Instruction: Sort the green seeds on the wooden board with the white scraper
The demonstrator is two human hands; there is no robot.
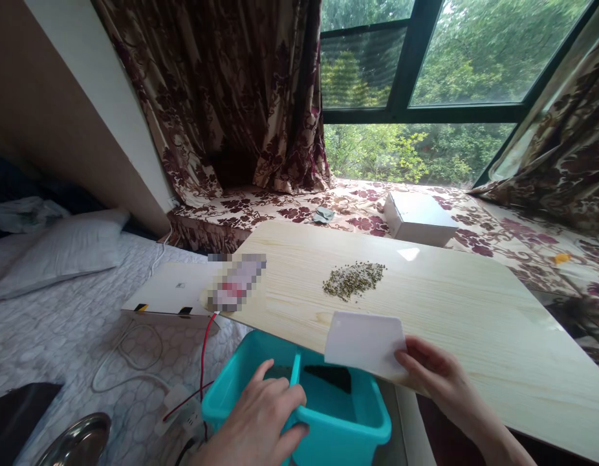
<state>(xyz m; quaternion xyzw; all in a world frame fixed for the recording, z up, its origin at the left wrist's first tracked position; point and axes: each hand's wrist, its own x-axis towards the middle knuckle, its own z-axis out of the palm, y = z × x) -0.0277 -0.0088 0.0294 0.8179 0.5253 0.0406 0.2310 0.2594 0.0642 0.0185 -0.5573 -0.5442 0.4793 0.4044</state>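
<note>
My left hand (263, 414) is closed around the middle handle of a turquoise two-compartment bin (345, 424), with the index finger reaching over the left compartment. The bin sits just below the near edge of a pale wooden tabletop (474, 317). Between the thumb and fingers of my right hand (438, 375) is a flat white dough scraper (365, 338), held by its right end over that edge. Beyond the scraper lies a spread of small greenish-brown grains or seeds (355, 280) mixed with white bits. A dark patch (331, 375) shows inside the right compartment.
A pixelated item (236, 285) rests on the table's left corner, beside a white box (173, 288) on the bed. Cables and a power strip (176, 408) lie near a metal dish (79, 443). Another white box (418, 219) stands on the window ledge.
</note>
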